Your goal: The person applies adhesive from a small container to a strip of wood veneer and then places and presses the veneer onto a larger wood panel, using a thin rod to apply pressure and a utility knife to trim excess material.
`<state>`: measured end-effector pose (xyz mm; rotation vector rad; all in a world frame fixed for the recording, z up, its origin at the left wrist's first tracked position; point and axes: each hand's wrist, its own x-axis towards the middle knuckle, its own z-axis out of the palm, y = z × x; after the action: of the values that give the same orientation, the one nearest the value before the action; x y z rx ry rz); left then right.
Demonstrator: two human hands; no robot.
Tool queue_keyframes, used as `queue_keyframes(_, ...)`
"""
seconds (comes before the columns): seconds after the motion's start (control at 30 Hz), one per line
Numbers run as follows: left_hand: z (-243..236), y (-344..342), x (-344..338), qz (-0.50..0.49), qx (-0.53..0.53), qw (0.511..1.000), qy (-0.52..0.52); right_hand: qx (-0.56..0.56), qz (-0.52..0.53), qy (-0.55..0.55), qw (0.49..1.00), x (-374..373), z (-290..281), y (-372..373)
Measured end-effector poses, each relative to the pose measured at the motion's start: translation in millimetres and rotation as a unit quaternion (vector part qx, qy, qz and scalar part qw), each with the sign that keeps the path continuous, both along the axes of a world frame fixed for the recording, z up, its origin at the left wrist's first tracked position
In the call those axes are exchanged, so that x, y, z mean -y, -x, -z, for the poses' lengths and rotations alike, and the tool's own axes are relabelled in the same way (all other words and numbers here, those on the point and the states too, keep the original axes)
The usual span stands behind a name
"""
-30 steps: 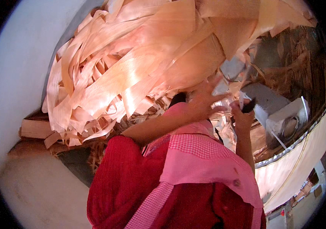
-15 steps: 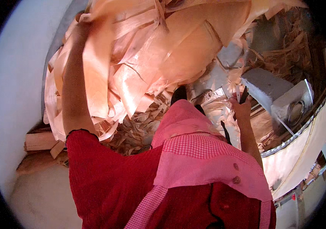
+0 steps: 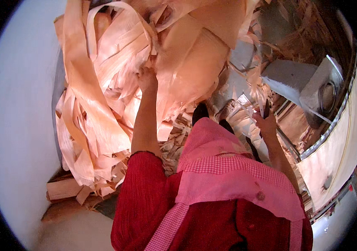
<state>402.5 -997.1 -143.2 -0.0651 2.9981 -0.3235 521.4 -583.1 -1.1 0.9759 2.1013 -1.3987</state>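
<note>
A big heap of thin, pale wood veneer sheets and strips (image 3: 195, 62) fills the upper middle and left. My left hand (image 3: 147, 79) reaches into the heap, against the loose strips. Its fingers are partly lost among the strips, so whether it pinches one does not show. Over on the right, my right hand (image 3: 265, 124) is closed around a slim, dark, pointed tool (image 3: 266, 108), whose kind is too small to make out. A pale narrow piece (image 3: 246, 109) lies close beside that hand. A long wide strip (image 3: 80, 75) bends down the heap's left side.
Shredded veneer scraps (image 3: 176, 146) cover the floor by my dark shoes (image 3: 200, 112). To the right stand a grey block-like machine part (image 3: 291, 77) with a round fitting (image 3: 327, 97) and a curved pale panel (image 3: 333, 154). Wood blocks (image 3: 63, 189) lie beside the white wall (image 3: 19, 104).
My left arm has swung right, from the heap's left edge toward its middle. Strips at the left have shifted and now hang in a different way. My right hand keeps its hold on the dark tool.
</note>
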Motion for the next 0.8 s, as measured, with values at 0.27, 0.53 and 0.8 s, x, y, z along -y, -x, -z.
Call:
queue_keyframes(0.27,-188.7,-45.6,-28.1,0.019,0.044,0.928,-0.37,-0.066,0.044,0.041,0.996,-34.7,-18.4,-40.4)
queue_keyframes(0.53,-430.5,-18.7,-179.2,0.207,-0.015,0.782,-0.588,-0.066,0.065,-0.065,0.994,-114.6,-99.3,-153.4)
queue_keyframes(0.8,-540.5,-10.5,-507.1,0.417,-0.034,0.667,-0.617,-0.205,0.391,-0.087,0.893,-253.7,-136.8,-416.8)
